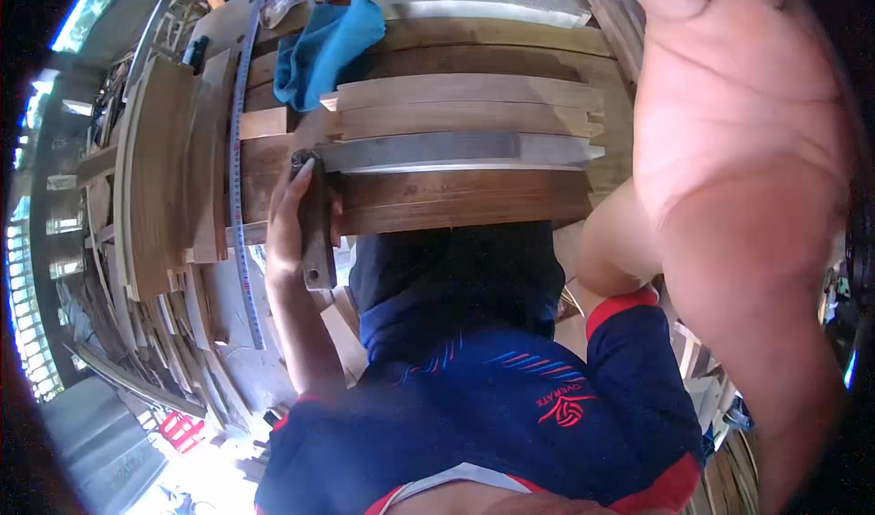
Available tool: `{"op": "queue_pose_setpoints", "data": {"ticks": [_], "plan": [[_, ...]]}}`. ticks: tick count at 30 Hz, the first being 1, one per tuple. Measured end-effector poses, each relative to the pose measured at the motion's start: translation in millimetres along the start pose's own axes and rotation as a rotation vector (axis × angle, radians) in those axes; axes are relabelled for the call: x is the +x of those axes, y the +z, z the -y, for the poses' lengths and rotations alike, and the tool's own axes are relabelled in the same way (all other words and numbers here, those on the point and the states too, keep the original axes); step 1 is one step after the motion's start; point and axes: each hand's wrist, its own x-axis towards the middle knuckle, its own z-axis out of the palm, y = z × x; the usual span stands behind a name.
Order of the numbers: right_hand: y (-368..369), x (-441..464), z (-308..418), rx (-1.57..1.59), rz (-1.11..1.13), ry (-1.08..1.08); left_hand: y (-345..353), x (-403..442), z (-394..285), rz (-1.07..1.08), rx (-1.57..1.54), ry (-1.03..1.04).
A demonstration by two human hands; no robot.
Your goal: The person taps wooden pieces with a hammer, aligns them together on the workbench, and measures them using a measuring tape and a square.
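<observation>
With left hand (287, 219), clasping firmly the dark handle of a try square (316, 232), laid with its blade along the planks (456, 200) and reaching with the handle past their near edge. To the left of the try square, leaving only narrow room before the measuring tape (235, 150). Beyond it, showing a blue cloth (351, 41). To its right, having right hand (729, 105) raised very near, with fingers cut by the upper border; cannot tell its grip.

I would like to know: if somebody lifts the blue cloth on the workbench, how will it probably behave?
The blue cloth will probably be floppy, since it lies crumpled in loose folds. It is likely light for its size, as it looks like fabric. Rolling seems unlikely, because its shape is irregular.
</observation>
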Motion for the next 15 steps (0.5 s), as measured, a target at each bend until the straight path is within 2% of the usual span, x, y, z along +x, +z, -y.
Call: {"op": "queue_pose_setpoints", "data": {"ticks": [3,7,11,15], "plan": [[-10.2,-7.4,8.8,-0.024,-0.024,0.004,1.9,-1.3,-3.9,0.021,0.013,0.002],[-30.0,-16.2,25.1,-0.052,-0.054,-0.014,2.8,-2.5,1.0,-0.142,0.032,-0.024],[-36.9,-20.8,35.2,-0.105,-0.06,-0.026,-4.8,4.8,6.7,-0.034,-0.042,-0.027],[-35.9,-20.0,36.4,-0.109,-0.085,-0.038,0.0,-3.8,1.2,-0.134,0.046,-0.022]]}}
